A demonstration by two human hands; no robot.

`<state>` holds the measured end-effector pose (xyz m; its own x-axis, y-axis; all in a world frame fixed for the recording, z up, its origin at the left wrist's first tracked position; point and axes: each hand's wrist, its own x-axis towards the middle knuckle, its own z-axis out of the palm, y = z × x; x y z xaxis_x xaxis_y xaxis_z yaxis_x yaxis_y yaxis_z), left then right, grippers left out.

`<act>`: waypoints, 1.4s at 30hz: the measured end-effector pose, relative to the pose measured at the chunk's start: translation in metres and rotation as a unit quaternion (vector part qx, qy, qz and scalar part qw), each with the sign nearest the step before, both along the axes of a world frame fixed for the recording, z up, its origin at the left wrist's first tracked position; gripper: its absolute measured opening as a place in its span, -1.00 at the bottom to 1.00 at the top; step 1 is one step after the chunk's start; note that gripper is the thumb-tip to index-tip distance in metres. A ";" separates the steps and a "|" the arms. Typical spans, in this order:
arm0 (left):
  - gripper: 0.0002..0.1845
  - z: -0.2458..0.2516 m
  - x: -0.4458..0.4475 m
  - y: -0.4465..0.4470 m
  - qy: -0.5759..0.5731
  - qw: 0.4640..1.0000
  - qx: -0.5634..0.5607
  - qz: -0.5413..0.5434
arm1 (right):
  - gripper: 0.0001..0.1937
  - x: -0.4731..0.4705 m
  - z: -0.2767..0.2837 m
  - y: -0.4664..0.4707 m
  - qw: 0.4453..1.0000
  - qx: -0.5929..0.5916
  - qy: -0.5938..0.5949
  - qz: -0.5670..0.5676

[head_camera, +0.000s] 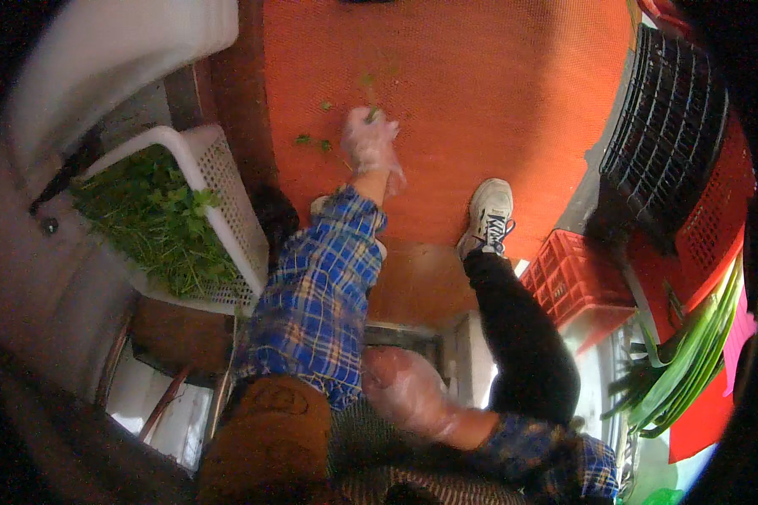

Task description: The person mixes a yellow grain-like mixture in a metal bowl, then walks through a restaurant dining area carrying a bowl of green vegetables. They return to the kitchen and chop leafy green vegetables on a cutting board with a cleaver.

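Note:
My left hand (372,140), in a clear plastic glove, reaches down to the orange-red floor mat (442,82). A small green sprig (371,115) shows between its fingers, though the hand is slightly blurred. Beside that hand, loose leaf scraps (312,142) lie on the mat. My right hand (410,388), gloved the same way, is drawn in close to my body; how its fingers are set is unclear. To the left, a white plastic basket (227,189) with perforated walls holds a heap of leafy green herbs (164,221).
Stacked black crates (666,120) stand at right, beside a red perforated crate (710,221). Lower down is another red plastic crate (575,278), near long green leek-like stalks (688,372). A white container (145,38) sits at upper left. My shoe (493,208) rests on the mat.

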<state>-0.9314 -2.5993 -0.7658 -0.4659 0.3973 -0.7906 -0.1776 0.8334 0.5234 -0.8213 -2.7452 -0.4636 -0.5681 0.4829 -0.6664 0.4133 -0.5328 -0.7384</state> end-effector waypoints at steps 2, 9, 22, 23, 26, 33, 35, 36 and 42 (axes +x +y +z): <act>-0.71 0.015 -0.015 -0.021 0.025 0.994 -0.101 0.034 | -0.69 -0.005 -0.001 0.001 1.000 0.004 -0.005 0.021; -0.54 0.021 -0.058 -0.035 0.173 0.517 -0.329 -0.771 | -0.68 0.002 0.014 0.016 0.997 -0.060 0.045 0.026; -0.74 0.052 -0.042 -0.070 -0.055 0.983 -0.090 0.150 | -0.80 -0.018 -0.004 -0.012 0.987 -0.029 0.044 0.155; -0.79 0.072 -0.037 -0.073 -0.083 0.983 -0.020 0.161 | -0.78 -0.020 -0.005 -0.015 0.980 -0.030 0.044 0.190; -0.86 0.144 -0.018 -0.071 -0.121 0.978 0.057 0.163 | -0.80 -0.028 -0.016 -0.028 0.987 0.005 -0.021 0.161; -0.82 0.359 0.011 -0.060 -0.192 0.965 0.156 0.087 | -0.78 -0.007 0.052 -0.063 0.983 0.083 -0.123 0.109; -0.92 0.402 0.027 -0.058 -0.200 0.956 0.178 0.118 | -0.77 0.013 0.087 -0.056 0.986 0.091 -0.115 0.073; -0.89 0.419 0.030 -0.062 -0.265 0.944 0.140 0.136 | -0.76 0.036 0.106 -0.053 0.989 0.106 -0.107 0.014; -0.88 0.529 -0.029 -0.031 -0.037 0.937 0.238 -0.252 | -0.70 0.025 0.194 0.028 0.966 0.170 -0.188 0.045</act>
<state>-0.9603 -2.6306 -0.2370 -0.0756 0.8684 -0.4900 0.1257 0.4958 0.8593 -0.7961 -2.7176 -0.2691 -0.3657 0.6704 -0.6457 0.7199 -0.2360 -0.6527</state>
